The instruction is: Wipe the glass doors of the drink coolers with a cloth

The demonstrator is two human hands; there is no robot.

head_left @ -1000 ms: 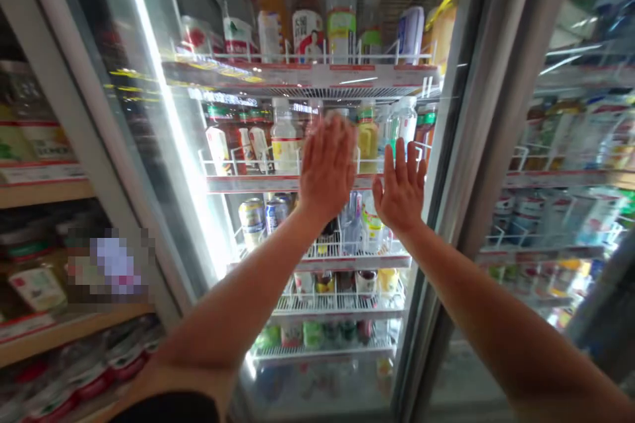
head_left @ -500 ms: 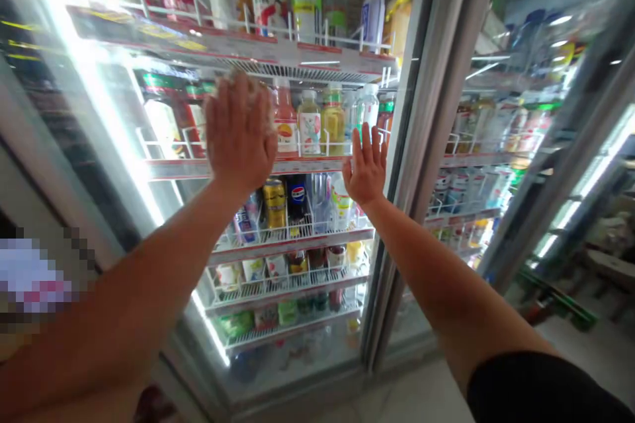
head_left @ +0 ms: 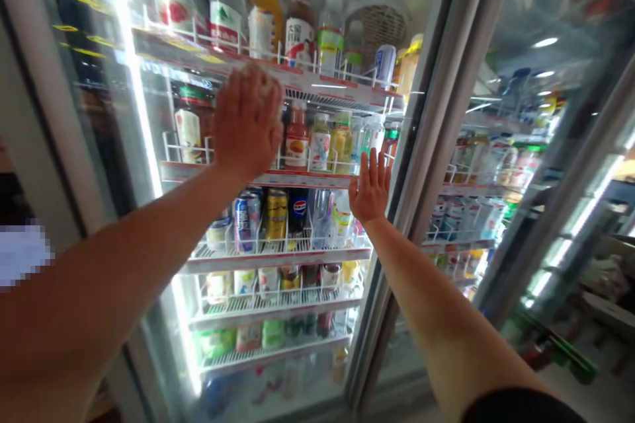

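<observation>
Glass door (head_left: 436, 73): in front of the red bottle (head_left: 296, 140); both hands look laid on it.
Left hand (head_left: 248, 124): just left of the red bottle, flat, fingers straight up; I cannot tell if the pale bit by its fingertips is a cloth or a shine.
Right hand (head_left: 370, 190): right of and lower than the red bottle, spread flat.
Red bottle: the left hand hid it a second ago; now it shows.
Sliding: left hand only, I guess.

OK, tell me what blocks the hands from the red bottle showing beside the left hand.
The glass door separates the left hand and right hand from the red bottle; behind the glass, a white wire rail runs along the front of its shelf.
</observation>
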